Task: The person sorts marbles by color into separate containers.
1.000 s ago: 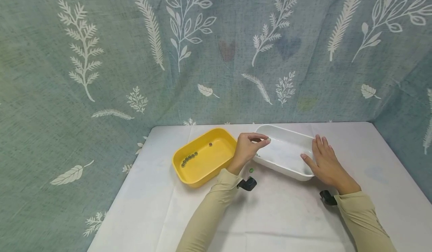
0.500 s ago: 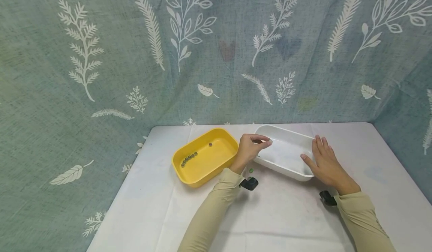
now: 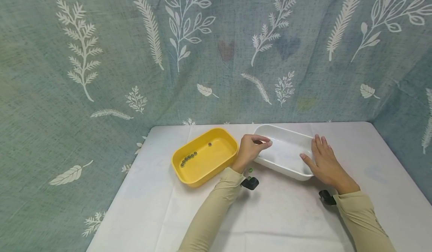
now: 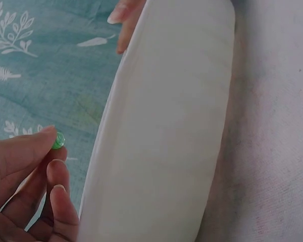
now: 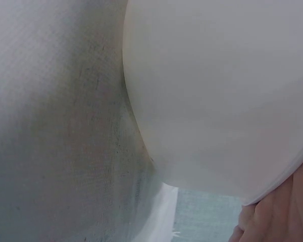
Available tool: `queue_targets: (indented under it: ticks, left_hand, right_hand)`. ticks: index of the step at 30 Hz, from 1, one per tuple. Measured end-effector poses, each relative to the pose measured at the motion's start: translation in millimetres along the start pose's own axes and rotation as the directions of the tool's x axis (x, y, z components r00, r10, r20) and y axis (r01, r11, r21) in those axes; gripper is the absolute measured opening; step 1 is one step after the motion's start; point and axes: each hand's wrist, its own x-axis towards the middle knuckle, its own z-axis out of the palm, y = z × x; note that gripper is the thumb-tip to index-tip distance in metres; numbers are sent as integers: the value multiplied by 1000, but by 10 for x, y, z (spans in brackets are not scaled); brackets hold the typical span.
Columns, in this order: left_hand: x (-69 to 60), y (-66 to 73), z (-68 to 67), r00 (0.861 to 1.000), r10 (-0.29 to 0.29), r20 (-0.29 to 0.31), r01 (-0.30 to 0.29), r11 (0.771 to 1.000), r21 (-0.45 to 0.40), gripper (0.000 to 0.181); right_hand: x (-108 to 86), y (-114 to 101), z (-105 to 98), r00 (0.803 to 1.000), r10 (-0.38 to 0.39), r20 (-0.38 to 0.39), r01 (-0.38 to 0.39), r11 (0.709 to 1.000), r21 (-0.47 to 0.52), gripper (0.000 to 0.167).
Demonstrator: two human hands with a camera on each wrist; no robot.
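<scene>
My left hand (image 3: 250,150) is over the near-left side of a white tray (image 3: 287,172). In the left wrist view its thumb and index finger pinch a green glass marble (image 4: 59,140) above the rim. The other fingers curl loosely beneath. My right hand (image 3: 325,165) rests on the tray's right end with its fingers straight and thumb spread; the right wrist view shows only part of its fingers (image 5: 278,217) at the rim. My left hand hides the tray's left corner.
A yellow tray (image 3: 194,180) stands left of the white one, with several dark marbles (image 3: 189,157) lined up inside and one marble (image 3: 210,144) apart. Green marbles (image 3: 250,170) lie on the white cloth beside my left wrist. A patterned curtain (image 3: 202,57) hangs behind the table.
My left hand has shifted slightly to the right over the white tray, still pinching the marble. My right hand stays where it was on the rim.
</scene>
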Motion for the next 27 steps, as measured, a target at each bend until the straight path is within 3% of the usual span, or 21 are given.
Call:
queue_targets:
  ticks: [27]
  left_hand:
    - [-12, -37, 4, 1000, 1, -19, -1, 1000, -1, 13]
  right_hand:
    - [-4, -5, -8, 1000, 4, 3, -4, 1000, -4, 93]
